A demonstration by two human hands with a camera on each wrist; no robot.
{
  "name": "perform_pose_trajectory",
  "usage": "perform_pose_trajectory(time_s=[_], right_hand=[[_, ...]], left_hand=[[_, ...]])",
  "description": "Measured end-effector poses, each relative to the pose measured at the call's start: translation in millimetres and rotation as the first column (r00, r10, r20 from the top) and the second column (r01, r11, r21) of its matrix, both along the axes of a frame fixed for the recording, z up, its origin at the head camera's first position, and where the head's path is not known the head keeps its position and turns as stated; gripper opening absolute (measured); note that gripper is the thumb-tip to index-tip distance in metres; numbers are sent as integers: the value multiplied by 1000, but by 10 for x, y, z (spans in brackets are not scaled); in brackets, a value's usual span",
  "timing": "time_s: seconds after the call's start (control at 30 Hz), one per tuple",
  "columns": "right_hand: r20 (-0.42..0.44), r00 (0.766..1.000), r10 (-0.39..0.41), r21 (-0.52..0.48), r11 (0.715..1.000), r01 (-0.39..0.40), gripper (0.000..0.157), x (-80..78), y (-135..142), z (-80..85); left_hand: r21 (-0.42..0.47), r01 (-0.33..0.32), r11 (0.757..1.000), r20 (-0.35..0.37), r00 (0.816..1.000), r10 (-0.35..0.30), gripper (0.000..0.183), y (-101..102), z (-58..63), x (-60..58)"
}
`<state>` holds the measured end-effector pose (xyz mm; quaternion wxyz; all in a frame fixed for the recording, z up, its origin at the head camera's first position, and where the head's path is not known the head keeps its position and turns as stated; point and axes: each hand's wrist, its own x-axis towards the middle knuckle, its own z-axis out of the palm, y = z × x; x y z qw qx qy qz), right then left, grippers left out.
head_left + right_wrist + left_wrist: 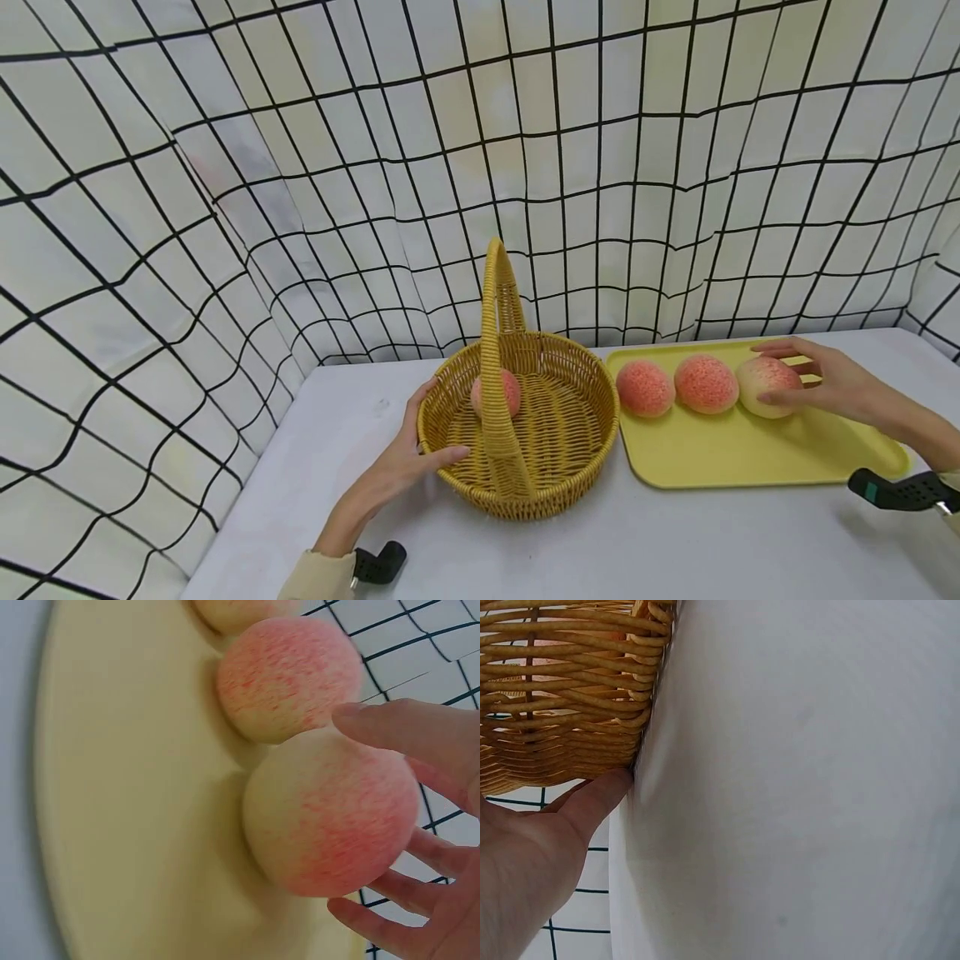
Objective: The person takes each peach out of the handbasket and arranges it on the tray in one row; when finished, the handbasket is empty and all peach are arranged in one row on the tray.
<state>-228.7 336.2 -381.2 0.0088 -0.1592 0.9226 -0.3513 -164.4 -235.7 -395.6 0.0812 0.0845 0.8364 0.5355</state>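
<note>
One pale peach (767,390) sits in the curved fingers of my right hand (836,383), beside two pinker peaches (705,384) near the far edge of the yellow tray (720,454); the tray's near half gives me room. My left hand (401,454), fingers spread, touches the wicker basket (555,498) just off the tray's left edge, a fourth peach (511,394) inside.

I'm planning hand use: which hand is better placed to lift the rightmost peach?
Probably the right hand: its fingers curve around the rightmost peach, while the left hand touches the wicker basket.
</note>
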Motion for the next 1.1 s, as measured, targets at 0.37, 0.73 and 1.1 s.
perform_pose_trajectory(time_s=[0.37, 0.73, 1.1], right_hand=[[-210, 975, 75, -72, 993, -92, 58, 8, -620, 522], [-270, 913, 305, -195, 912, -362, 53, -86, -1960, 1057], [-193, 870, 455, -319, 809, -494, 53, -309, -2770, 668]], left_hand=[[2, -4, 1000, -11, 1000, 4, 111, -18, 6, -15], [36, 17, 999, -9, 1000, -17, 112, 29, -16, -25], [8, 1, 1000, -10, 1000, -1, 108, 10, -12, 8]])
